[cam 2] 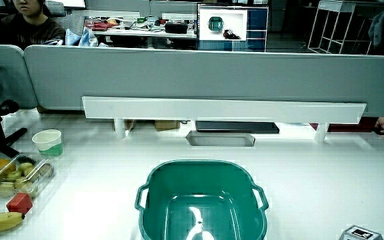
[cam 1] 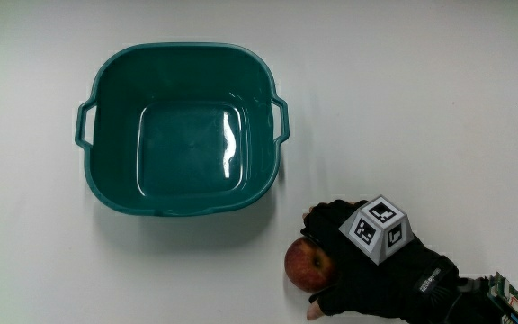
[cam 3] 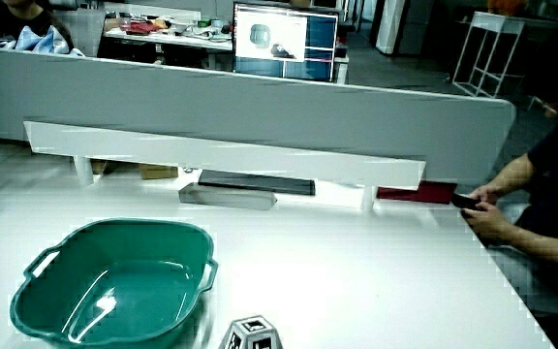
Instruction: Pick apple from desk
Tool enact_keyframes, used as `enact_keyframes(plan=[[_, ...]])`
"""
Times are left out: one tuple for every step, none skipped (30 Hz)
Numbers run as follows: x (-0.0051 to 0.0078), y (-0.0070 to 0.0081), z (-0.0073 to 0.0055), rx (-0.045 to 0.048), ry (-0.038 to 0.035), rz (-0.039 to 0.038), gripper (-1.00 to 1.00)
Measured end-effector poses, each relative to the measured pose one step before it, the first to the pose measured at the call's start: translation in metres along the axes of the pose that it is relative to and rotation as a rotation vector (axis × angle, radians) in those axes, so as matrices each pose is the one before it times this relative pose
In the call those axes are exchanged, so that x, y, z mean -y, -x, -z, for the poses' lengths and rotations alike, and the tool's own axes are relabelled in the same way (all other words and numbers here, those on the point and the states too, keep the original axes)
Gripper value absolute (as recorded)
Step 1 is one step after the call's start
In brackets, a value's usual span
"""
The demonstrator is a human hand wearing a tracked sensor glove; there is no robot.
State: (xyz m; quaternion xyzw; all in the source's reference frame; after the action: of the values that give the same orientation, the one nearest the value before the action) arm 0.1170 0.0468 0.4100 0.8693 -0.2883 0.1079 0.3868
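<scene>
Beside the basin (cam 1: 115,193), red apple (cam 1: 307,265), hand-gripped (cam 1: 367,261)

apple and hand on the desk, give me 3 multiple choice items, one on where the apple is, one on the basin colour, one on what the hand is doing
1. Where is the apple?
A. in the basin
B. on the table beside the basin, nearer to the person
C. on the shelf by the partition

2. What colour is the basin?
A. teal green
B. red
C. yellow

3. What is the hand doing?
A. lying flat inside the basin
B. holding a cup
C. fingers curled around the apple

Answers:
1 B, the main view shows it on the white table just outside the basin.
2 A, teal in all views.
3 C, fingers wrap the apple.
</scene>
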Motion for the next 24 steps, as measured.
enact_keyframes(plan=[[-0.00073,-0.00031,0.00068,-0.00619,-0.00139,-0.00340,0.53],[-0.00049,0.00028,-0.00013,0.00584,-0.00261,-0.00190,0.57],[-0.00037,0.00018,-0.00017,-0.00160,0.00148,0.00111,0.60],[0.00018,0.00078,-0.00116,-0.00547,-0.00238,-0.00089,0.63],[-0.00164,-0.00219,0.00280,-0.00687,0.00961,0.00122,0.67],[0.00000,0.00026,-0.00045,-0.00515,0.00005,-0.00283,0.70],[0.00006,0.00080,-0.00097,-0.00359,-0.00028,-0.00820,0.73],[-0.00068,-0.00038,0.00082,-0.00355,0.00649,-0.00221,0.77],[0.00030,0.00118,-0.00127,0.00825,-0.00891,0.00324,0.80],[-0.00043,0.00030,0.00027,0.00770,0.00054,-0.00311,0.83],[-0.00051,-0.00077,0.00094,-0.00002,-0.00493,0.00365,0.87],[0.00065,0.00126,-0.00144,0.00555,-0.00632,-0.00002,0.90],[-0.00047,-0.00070,0.00136,0.00955,-0.01063,0.00029,0.93],[0.00029,0.00077,-0.00080,-0.00220,-0.00257,-0.00337,0.97],[-0.00024,-0.00014,0.00016,-0.00167,-0.00690,0.00009,1.00],[0.00065,0.00149,-0.00103,0.00231,-0.00594,-0.00693,1.00],[0.00038,0.00050,0.00021,0.01519,-0.01225,0.00806,1.00],[-0.00039,-0.00044,0.00230,0.01670,-0.00368,-0.00724,1.00],[0.00155,0.00278,-0.00308,-0.00144,-0.01089,-0.00428,1.00],[-0.00082,-0.00102,0.00253,0.00829,0.00237,-0.00908,1.00],[0.00058,0.00164,-0.00194,-0.00137,-0.00396,-0.00058,1.00],[0.00006,0.00051,0.00017,0.00341,-0.00291,0.00311,1.00],[0.00027,0.00151,-0.00034,0.00534,0.00250,-0.01098,1.00],[-0.00021,0.00045,0.00072,0.01102,-0.00096,-0.00105,1.00]])
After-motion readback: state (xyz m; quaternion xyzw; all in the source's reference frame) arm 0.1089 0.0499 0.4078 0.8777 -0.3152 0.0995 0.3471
